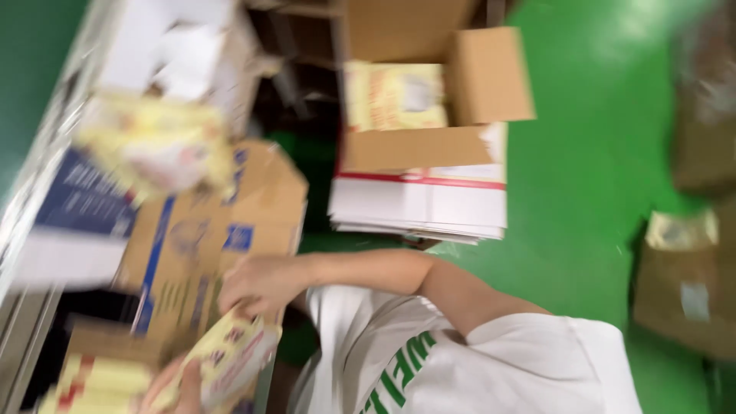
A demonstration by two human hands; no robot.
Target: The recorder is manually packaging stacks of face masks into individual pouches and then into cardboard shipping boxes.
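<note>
Nearest me, at the bottom edge, my left hand (pixel 172 387) sits under the lower end of a yellow packet (pixel 230 356). Motion blur hides the fingers, so I cannot tell whether they are curled or flat. I judge that hand is there to carry the weight from below. My right hand (pixel 261 284) comes across from the white sleeve and rests on the packet's upper end, fingers bent over the edge and clamped down on it. So the packet is caught between the two hands, tilted, steadied top and bottom.

Just left of the left hand lies a stack of similar yellow packets (pixel 100 379), close enough to reach without stretching. Behind the right hand, touching or nearly so, a brown carton with blue print (pixel 192 253) lies flat with a flap hanging open. Further beyond it another yellow packet (pixel 153 146) shows only as a smear.

Well beyond the right hand and to its right, flattened white cartons (pixel 418 203) are piled square on the green floor (pixel 598 192). An open brown box (pixel 491 77) stands on top of them, flaps folded out, with yellow packets inside
</note>
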